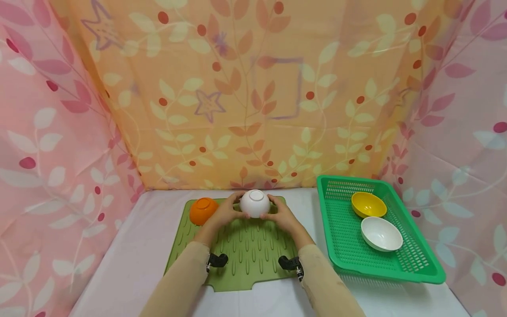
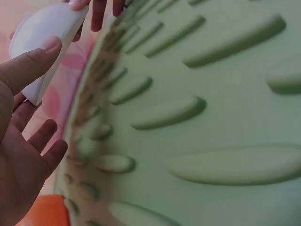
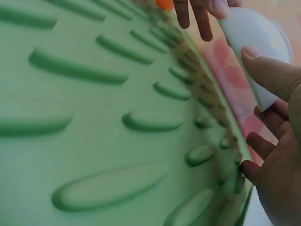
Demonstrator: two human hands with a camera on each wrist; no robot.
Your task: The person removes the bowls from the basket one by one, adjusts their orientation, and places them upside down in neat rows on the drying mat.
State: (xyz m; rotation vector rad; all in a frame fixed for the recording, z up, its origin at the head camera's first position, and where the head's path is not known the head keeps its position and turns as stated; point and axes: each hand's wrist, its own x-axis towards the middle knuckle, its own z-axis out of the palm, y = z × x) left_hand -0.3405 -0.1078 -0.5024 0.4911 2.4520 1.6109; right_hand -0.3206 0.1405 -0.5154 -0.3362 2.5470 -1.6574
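Upside down over the far part of a green ridged drying mat [image 1: 245,251], a white bowl [image 1: 255,205] is held between both hands. The left hand [image 1: 227,213] grips its left side, thumb on the outer wall and fingertips at the rim. On the opposite side the right hand [image 1: 282,215] pinches it the same way. In both wrist views a gap shows between the bowl's rim and the mat. An orange bowl [image 1: 203,211] rests upside down on the mat's far left corner, beside the left hand.
To the right stands a green plastic basket [image 1: 330,229] with a yellow bowl [image 1: 368,205] and another white bowl [image 1: 381,234] inside, both facing up. White cloth [image 1: 134,246] covers the table. Patterned curtains [image 1: 245,88] hang at the back and sides.
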